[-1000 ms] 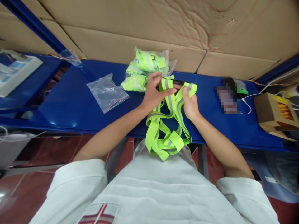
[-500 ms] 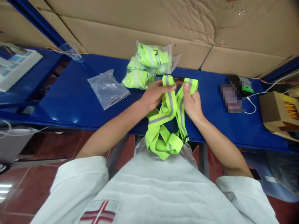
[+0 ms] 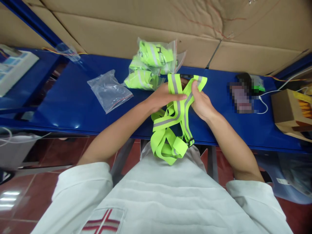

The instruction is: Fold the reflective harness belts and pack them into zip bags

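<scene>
Both hands hold a neon-yellow reflective strap harness (image 3: 168, 122) with a grey stripe along its bands. My left hand (image 3: 162, 96) is closed on the upper left band, its thumb lying across the strap. My right hand (image 3: 201, 99) pinches the upper right band between thumb and fingers. Between them at the top is a black buckle (image 3: 186, 76), partly hidden by the bands. A black slider (image 3: 190, 142) sits low on the right strap. The loose loops hang over the table's front edge, against my shirt.
Several clear bags of folded neon straps (image 3: 156, 55) are piled behind my hands. An opened-out clear zip bag (image 3: 108, 91) lies left on the blue table (image 3: 65, 100). At right are a blurred-out phone-like object (image 3: 241, 99), a white cable (image 3: 264, 104) and a cardboard box (image 3: 285, 112).
The two upper bands have come closer together and now cross below the buckle. My left thumb has moved right across the strap. The view has shifted slightly.
</scene>
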{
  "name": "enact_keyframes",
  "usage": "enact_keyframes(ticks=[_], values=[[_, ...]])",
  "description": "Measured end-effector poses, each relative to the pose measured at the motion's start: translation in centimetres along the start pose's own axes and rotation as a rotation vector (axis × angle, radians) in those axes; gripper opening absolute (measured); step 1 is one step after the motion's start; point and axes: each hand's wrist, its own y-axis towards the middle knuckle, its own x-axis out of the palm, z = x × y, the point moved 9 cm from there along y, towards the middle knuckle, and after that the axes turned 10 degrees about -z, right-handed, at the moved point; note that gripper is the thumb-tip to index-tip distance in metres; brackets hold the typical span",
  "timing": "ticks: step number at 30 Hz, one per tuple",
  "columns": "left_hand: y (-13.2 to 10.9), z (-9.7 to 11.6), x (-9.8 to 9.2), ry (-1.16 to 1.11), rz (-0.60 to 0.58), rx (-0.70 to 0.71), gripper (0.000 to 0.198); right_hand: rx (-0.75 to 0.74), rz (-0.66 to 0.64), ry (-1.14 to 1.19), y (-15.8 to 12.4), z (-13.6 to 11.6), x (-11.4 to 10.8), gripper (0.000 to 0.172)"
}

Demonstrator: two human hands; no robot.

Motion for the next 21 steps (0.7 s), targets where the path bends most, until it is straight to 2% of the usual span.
enact_keyframes(ticks=[4,7,9,12,14,17,19,21], values=[[0.0,-1.5,0.6,-0.102,-0.037,-0.106,0.068,-0.002,0.003,-0.13,-0.1,0.0,0.4,0.078],[-0.1,-2.4,1.3,-0.143,-0.076,-0.162,0.067,-0.084,0.089,-0.447,-0.2,-1.1,0.0,0.086],[-0.1,-2.5,1.2,-0.153,-0.03,-0.13,0.064,-0.111,0.166,-0.648,-0.4,-2.0,-0.9,0.086],[-0.2,-2.8,1.2,-0.147,0.029,-0.131,0.064,-0.16,0.227,-0.72,-0.7,-3.9,-3.1,0.08],[-0.4,-2.8,1.6,-0.127,0.008,-0.161,0.064,-0.217,0.186,-0.691,-1.0,-5.6,-4.0,0.082],[-0.7,-2.3,2.6,-0.107,-0.095,-0.184,0.058,-0.234,0.045,-0.688,-1.4,-7.4,-3.6,0.058],[-0.9,-1.9,3.1,-0.119,-0.153,-0.183,0.057,-0.222,0.025,-0.695,-1.7,-8.0,-3.2,0.049],[-1.1,-1.5,3.3,-0.093,-0.19,-0.174,0.053,-0.174,0.023,-0.687,-1.8,-7.8,-2.9,0.05]])
